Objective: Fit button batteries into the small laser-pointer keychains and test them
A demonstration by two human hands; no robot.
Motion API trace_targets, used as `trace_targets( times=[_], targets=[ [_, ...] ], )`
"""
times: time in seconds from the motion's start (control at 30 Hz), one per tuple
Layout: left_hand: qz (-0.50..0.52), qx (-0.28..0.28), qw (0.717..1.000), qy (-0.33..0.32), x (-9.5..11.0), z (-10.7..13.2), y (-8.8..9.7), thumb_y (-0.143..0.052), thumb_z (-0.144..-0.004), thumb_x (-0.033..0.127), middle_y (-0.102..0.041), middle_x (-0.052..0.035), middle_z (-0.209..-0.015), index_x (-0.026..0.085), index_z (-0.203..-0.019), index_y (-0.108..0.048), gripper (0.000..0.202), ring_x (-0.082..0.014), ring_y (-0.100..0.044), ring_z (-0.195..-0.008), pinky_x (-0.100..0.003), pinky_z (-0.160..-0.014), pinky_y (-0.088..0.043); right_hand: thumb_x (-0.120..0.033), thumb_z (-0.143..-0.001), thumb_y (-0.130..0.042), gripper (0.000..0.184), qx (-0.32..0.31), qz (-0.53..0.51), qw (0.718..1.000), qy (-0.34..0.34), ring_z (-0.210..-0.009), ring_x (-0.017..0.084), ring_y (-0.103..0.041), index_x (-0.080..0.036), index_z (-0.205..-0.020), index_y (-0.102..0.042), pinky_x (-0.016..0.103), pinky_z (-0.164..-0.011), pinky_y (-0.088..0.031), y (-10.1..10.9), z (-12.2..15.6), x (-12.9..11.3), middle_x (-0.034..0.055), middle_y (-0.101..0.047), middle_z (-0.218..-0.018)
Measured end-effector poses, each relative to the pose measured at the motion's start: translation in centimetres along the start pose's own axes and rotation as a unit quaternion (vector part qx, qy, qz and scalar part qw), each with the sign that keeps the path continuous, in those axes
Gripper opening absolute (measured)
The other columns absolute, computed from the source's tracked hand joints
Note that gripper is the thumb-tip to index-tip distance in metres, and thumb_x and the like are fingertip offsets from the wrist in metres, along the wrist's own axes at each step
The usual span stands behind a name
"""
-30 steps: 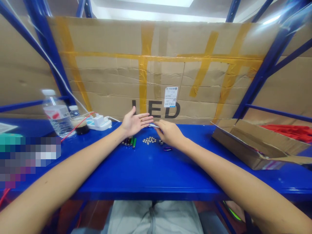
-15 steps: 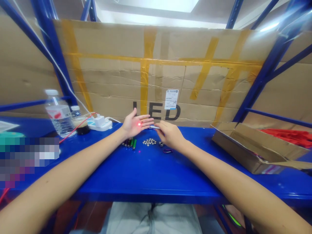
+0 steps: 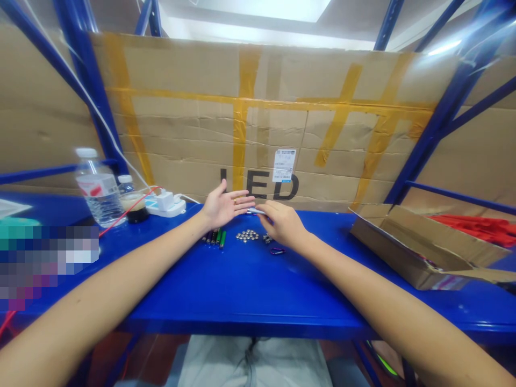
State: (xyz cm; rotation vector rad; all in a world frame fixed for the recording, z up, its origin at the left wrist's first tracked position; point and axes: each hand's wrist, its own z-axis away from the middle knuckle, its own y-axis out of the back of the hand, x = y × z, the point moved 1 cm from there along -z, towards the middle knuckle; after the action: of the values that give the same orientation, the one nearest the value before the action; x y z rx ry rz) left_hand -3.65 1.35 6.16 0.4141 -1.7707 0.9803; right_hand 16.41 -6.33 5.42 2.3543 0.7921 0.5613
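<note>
My left hand (image 3: 220, 207) is held palm up above the blue table (image 3: 250, 290), fingers stretched out and slightly spread, with nothing in it. Between the fingertips of my right hand (image 3: 285, 221) is a slim silver laser pointer (image 3: 255, 211), its front end close to my left fingers. Below my left hand lie several green and dark tubes (image 3: 222, 239) side by side. A cluster of button cells (image 3: 247, 235) rests between the hands. Small metal clips (image 3: 266, 238) sit partly hidden by my right hand, with a purple carabiner (image 3: 277, 251) in front.
At the left stand a water bottle (image 3: 99, 191), a smaller bottle of dark liquid (image 3: 135, 204) and a white power strip (image 3: 171, 206) with cables. An open cardboard box (image 3: 387, 252) is on the right, beside red cloth (image 3: 475, 228). Taped cardboard (image 3: 193, 129) backs the table.
The red light spot on my left palm and its faint reflection on the table have gone. Both hands keep nearly the same place, and the laser pointer stays in my right hand.
</note>
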Motion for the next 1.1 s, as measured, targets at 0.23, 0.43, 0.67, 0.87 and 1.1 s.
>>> trace_targets(
  times=[0.23, 0.43, 0.67, 0.87, 1.1],
  targets=[
    [-0.018, -0.015, 1.000, -0.004, -0.1, 0.0, 0.0, -0.025, -0.091, 0.073, -0.049, -0.0268, -0.144, 0.005, -0.146, -0.039, 0.088, -0.0352, -0.049, -0.134, -0.050, -0.112, -0.037, -0.020, -0.097, -0.045, 0.025, -0.009, -0.006, 1.000, -0.017, -0.081, 0.020, -0.062, -0.015, -0.111, -0.065, 0.031, -0.071, -0.047, -0.1, 0.1, 0.4, 0.0103, -0.068, -0.090],
    [-0.024, -0.007, 1.000, -0.012, 0.1, 0.1, -0.3, -0.027, -0.090, 0.073, -0.050, -0.0286, -0.143, 0.003, -0.141, -0.044, 0.088, -0.0368, -0.052, -0.131, -0.049, -0.109, -0.040, -0.022, -0.098, -0.046, 0.026, -0.010, -0.014, 1.000, -0.009, -0.083, 0.021, -0.063, -0.014, -0.111, -0.067, 0.032, -0.073, -0.049, -0.3, 0.2, 0.4, 0.0108, -0.069, -0.092],
    [-0.277, 0.056, 0.956, -0.077, -0.5, -0.5, 0.2, -0.071, -0.082, 0.046, -0.071, -0.0143, -0.103, 0.014, -0.108, -0.067, 0.042, -0.0207, -0.066, -0.085, -0.035, -0.076, -0.050, -0.023, -0.097, -0.051, 0.026, -0.031, -0.063, 0.996, -0.061, -0.091, 0.022, -0.067, -0.016, -0.119, -0.063, 0.034, -0.079, -0.051, -0.7, 0.3, 1.2, 0.0110, -0.071, -0.102],
    [-0.457, -0.014, 0.884, -0.096, -1.0, -0.5, -0.1, -0.077, -0.073, 0.035, -0.070, -0.0067, -0.079, 0.016, -0.090, -0.074, 0.026, -0.0168, -0.060, -0.071, -0.032, -0.066, -0.044, -0.020, -0.090, -0.063, 0.031, -0.067, -0.129, 0.979, -0.144, -0.084, 0.021, -0.068, -0.015, -0.121, -0.058, 0.033, -0.074, -0.051, -1.5, 0.7, 2.2, 0.0103, -0.072, -0.099],
    [-0.513, -0.032, 0.851, -0.104, -1.4, -0.3, 0.1, -0.069, -0.076, 0.035, -0.071, -0.0067, -0.081, 0.018, -0.089, -0.073, 0.022, -0.0201, -0.062, -0.076, -0.035, -0.072, -0.046, -0.016, -0.088, -0.063, 0.030, -0.094, -0.152, 0.971, -0.161, -0.084, 0.020, -0.067, -0.015, -0.119, -0.060, 0.033, -0.074, -0.051, -1.9, 0.7, 2.5, 0.0095, -0.072, -0.097]
  ],
)
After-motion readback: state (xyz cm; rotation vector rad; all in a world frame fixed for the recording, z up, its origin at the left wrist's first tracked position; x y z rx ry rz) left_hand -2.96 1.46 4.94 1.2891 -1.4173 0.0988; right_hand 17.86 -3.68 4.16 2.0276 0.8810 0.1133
